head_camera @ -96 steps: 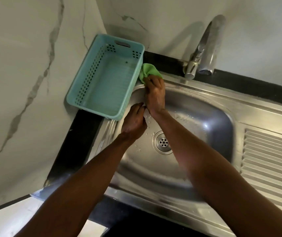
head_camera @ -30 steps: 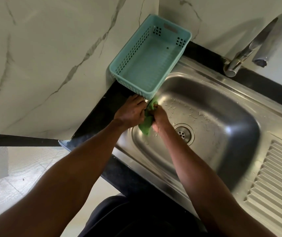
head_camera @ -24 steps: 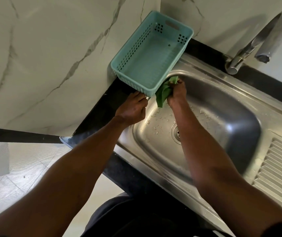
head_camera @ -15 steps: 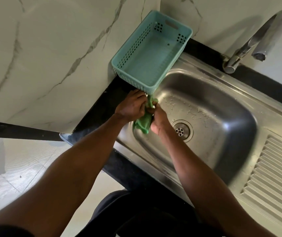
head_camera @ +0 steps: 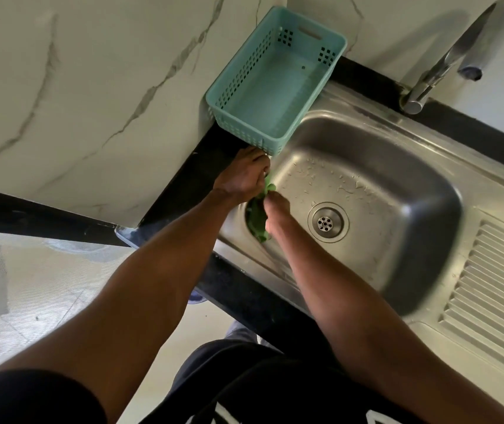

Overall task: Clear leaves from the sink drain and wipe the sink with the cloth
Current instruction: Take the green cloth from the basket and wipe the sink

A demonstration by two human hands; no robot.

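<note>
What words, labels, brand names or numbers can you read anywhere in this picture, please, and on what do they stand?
None can be read.
Dark clothing at the bottom edge: white marks, cut off by the frame, unreadable.
Basket, sink, drain, tap, cloth, wall: no text or label shows.

A green cloth [head_camera: 258, 218] is being gripped by the right hand [head_camera: 276, 214] against the sink [head_camera: 397, 228] wall left of the drain [head_camera: 327, 222]; the sink rim is being touched by the left hand [head_camera: 243, 175].
</note>
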